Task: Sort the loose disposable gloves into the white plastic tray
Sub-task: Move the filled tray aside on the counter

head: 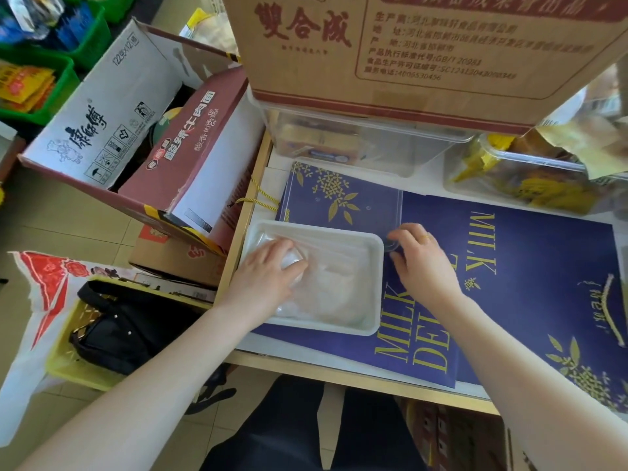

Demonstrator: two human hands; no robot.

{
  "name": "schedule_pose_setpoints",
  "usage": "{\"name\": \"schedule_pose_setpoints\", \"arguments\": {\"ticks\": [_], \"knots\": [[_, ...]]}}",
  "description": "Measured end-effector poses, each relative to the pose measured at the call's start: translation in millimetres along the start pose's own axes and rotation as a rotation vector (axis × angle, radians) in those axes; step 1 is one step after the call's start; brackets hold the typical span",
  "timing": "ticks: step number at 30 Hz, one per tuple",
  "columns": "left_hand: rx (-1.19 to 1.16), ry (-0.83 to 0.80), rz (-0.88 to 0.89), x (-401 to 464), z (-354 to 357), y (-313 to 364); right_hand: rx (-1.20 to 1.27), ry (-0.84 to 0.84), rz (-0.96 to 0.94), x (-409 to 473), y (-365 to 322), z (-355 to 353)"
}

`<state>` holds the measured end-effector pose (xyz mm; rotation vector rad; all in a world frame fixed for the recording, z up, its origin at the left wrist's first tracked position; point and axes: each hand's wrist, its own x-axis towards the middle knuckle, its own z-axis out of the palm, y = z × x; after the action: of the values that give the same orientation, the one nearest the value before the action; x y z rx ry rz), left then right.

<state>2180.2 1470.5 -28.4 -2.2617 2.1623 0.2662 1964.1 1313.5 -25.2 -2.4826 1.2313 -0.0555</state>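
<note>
Left hand (272,265) presses gloves (326,283) inside tray (375,290); right hand (419,256) just beside.

Clear gloves (326,287) lie heaped (crumpled, translucent) in the white tray (375,283).

Single head-worn wide-angle camera is looking steeply down and forward from close above the near edge of the table (339,363), taking in both forearms rising from the bottom of frame, the surface's left edge, and stacked boxes (407,45) crowding its far edge.
</note>
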Motion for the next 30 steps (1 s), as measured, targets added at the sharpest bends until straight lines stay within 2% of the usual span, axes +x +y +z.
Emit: {"name": "schedule_pose_setpoints", "arguments": {"ticks": [2, 9, 11, 17, 22, 26, 28, 30], "knots": [[0.005, 0.001, 0.008, -0.6, 0.7, -1.1, -0.162, -0.088, -0.086, 7.5, 5.7, 6.2], [-0.034, 0.051, 0.036, -2.6, 6.1, -3.9, -0.627, -0.114, -0.367, 20.5, 1.6, -0.2], [-0.042, 0.055, 0.040, -4.6, 5.5, -2.5, -0.680, -0.107, -0.414, 26.1, 2.9, -0.7], [-0.052, 0.052, 0.062, -21.8, 5.7, -3.0, -0.602, -0.156, -0.506, 32.4, 9.5, -10.1], [-0.067, 0.047, 0.053, -32.0, 4.6, -6.2, -0.543, -0.185, -0.460, 12.6, 16.3, -8.8], [-0.044, 0.015, 0.038, -29.8, 0.8, -4.6, -0.291, -0.305, -0.205, 14.4, 17.7, -9.8], [-0.039, 0.005, 0.048, -29.2, -1.5, -2.7, -0.305, -0.367, -0.122, 25.0, 17.6, -9.9], [-0.035, 0.012, 0.044, -27.9, -2.4, -2.3, -0.400, -0.398, -0.124, 33.5, 16.1, -9.3]]}}
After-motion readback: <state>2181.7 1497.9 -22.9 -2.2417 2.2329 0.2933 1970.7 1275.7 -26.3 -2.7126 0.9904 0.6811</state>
